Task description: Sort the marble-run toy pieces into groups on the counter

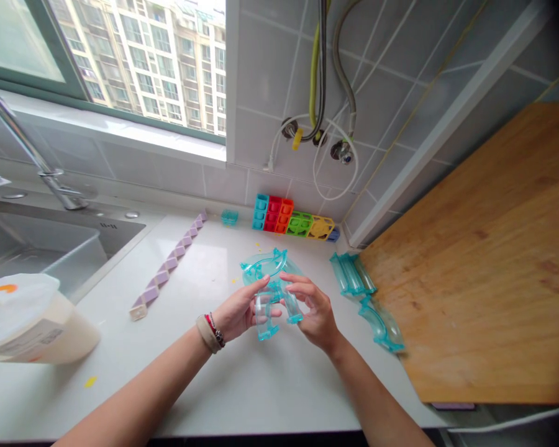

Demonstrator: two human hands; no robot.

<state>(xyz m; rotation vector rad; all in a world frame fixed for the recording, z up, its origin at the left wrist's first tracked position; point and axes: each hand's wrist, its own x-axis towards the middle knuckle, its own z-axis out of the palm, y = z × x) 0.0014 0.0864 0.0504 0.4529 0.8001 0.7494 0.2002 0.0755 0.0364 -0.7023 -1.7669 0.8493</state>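
My left hand (241, 310) grips a clear turquoise plastic track piece (265, 313), thumb on top and fingers beneath. Around the right side of the same turquoise assembly, at a clear tube-like part (291, 303), the fingers of my right hand (314, 310) are closed. Whether these two parts are joined is hard to tell. Just beyond my fingertips, a curved turquoise track piece (263, 266) lies on the white counter. More clear turquoise track pieces, straight ones (353, 273) and curved ones (382, 326), rest to the right.
Colourful plastic blocks (279, 214) line the back wall, with a small turquoise basket-like piece (230, 216) beside them. A lilac zigzag strip (170, 264) lies left. A white container (40, 320) stands near the sink (121, 239). A wooden board (494, 267) leans at right.
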